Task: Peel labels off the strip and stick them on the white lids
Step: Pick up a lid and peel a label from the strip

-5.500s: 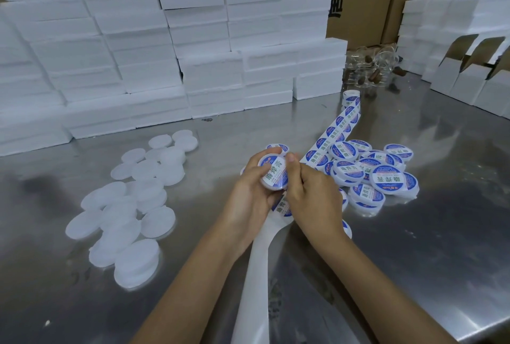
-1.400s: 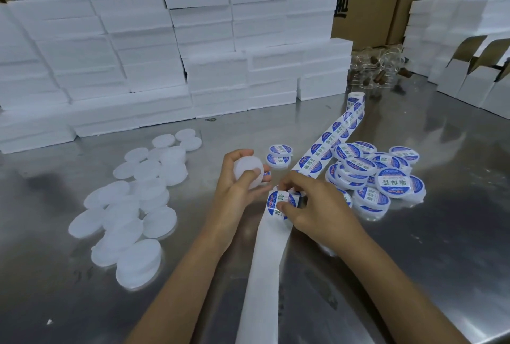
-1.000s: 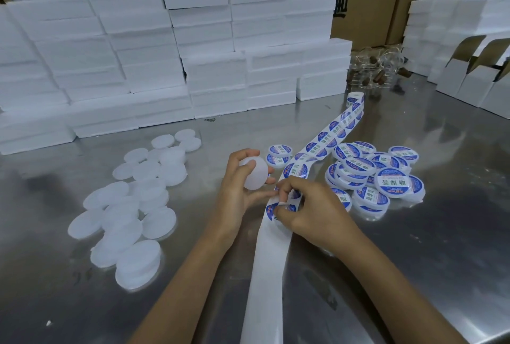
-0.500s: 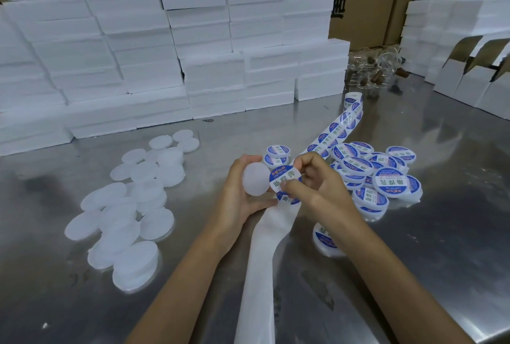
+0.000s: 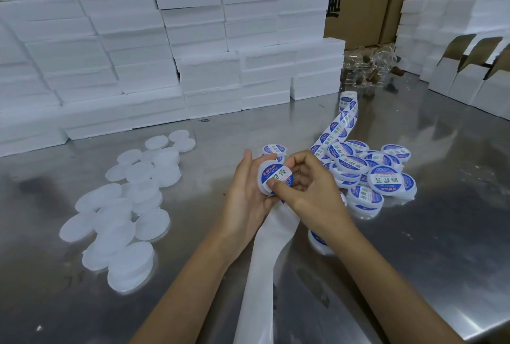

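Note:
My left hand (image 5: 245, 200) holds a white lid (image 5: 265, 178) upright above the steel table, its face turned toward me. A blue and white round label (image 5: 277, 178) lies on that lid, and my right hand's (image 5: 309, 189) thumb presses on its lower edge while the fingers curl behind the lid. The label strip (image 5: 338, 128) runs from a small roll at the back right toward my hands. Its bare white backing (image 5: 265, 255) trails from under my hands to the near edge. Several plain white lids (image 5: 124, 205) lie at the left.
A heap of labelled lids (image 5: 372, 175) lies just right of my hands, one more (image 5: 317, 243) under my right wrist. Stacked white foam boxes (image 5: 171, 62) line the back and left. Open white cartons (image 5: 469, 81) stand at the far right, with clear jars (image 5: 369, 70) behind the roll.
My right hand brought the peeled label onto the lid's face and now presses it down with the thumb. The left hand kept holding the lid.

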A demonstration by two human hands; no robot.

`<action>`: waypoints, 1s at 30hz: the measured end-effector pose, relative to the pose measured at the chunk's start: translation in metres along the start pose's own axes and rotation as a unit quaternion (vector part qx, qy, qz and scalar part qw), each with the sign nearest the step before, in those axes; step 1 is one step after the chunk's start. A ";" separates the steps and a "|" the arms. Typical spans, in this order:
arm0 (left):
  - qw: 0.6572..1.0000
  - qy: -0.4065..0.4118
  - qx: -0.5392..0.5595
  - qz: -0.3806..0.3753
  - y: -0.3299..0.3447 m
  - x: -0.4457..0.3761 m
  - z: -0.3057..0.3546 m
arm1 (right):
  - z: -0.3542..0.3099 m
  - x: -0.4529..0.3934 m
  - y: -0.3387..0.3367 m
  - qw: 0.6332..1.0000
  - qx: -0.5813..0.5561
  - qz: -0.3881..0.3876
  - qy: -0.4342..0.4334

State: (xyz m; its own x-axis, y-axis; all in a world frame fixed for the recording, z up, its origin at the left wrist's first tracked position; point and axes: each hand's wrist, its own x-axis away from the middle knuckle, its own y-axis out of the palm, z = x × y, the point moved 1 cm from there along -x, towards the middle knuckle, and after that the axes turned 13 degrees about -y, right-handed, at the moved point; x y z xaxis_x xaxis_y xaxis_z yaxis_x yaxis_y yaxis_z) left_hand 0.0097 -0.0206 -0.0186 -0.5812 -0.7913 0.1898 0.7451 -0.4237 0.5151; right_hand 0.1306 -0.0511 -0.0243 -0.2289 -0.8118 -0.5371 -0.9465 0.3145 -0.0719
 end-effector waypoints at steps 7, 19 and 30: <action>1.000 0.006 -0.010 0.010 0.005 0.001 -0.003 | 0.003 0.001 0.000 0.996 0.087 0.009 -0.035; 0.996 -0.022 0.084 0.021 0.007 0.009 0.003 | 0.003 0.009 -0.001 0.940 0.329 -0.021 -0.089; 0.994 -0.037 0.106 -0.014 0.021 0.012 -0.001 | 0.006 0.008 -0.004 0.939 0.330 -0.027 -0.090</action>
State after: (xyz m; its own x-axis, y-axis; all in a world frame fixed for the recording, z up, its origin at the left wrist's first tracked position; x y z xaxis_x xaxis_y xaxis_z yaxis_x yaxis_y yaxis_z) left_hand 0.0183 -0.0395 -0.0066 -0.6286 -0.7430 0.2298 0.6473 -0.3361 0.6841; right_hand 0.1338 -0.0560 -0.0338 -0.0858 -0.7578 -0.6469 -0.5944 0.5600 -0.5771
